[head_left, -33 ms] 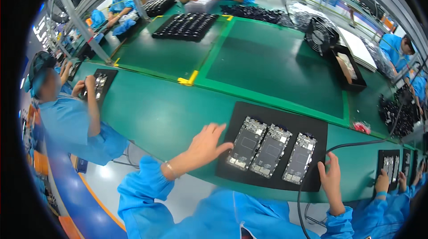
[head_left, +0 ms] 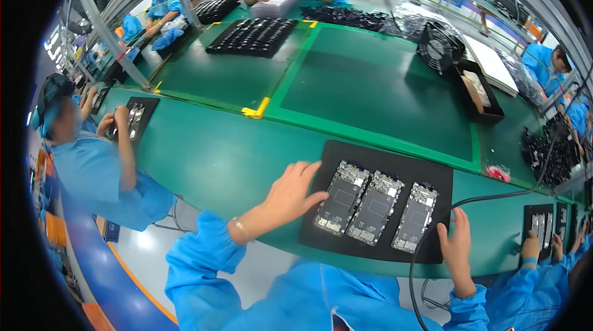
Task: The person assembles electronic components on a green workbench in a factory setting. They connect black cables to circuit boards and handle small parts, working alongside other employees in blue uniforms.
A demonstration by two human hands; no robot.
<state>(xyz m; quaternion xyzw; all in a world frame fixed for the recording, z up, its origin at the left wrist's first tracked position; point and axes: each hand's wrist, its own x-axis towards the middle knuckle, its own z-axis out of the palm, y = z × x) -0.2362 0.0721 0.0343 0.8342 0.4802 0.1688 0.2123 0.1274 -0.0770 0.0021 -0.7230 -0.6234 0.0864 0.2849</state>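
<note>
Three opened phones, their circuit boards and dark batteries exposed, lie side by side on a black mat (head_left: 383,157) in front of me: a left phone (head_left: 341,198), a middle phone (head_left: 374,209) and a right phone (head_left: 415,217). The first two sit close together, with a wider gap before the third. My left hand (head_left: 285,196) is open at the mat's left edge, thumb reaching toward the left phone. By the mat's right edge, my right hand (head_left: 456,246) is open with nothing in it, beside a black cable (head_left: 488,197).
Green tape (head_left: 370,131) borders the bench's far section. A black fan (head_left: 440,48) and a black box (head_left: 479,93) stand at the far right. A black tray of parts (head_left: 252,37) lies at the far left. Co-workers sit left, right and across, including a person (head_left: 92,158) at left.
My left hand has shifted slightly right and away from me, its fingertips now nearer the mat's edge. The view has moved a little; the phones have stayed put.
</note>
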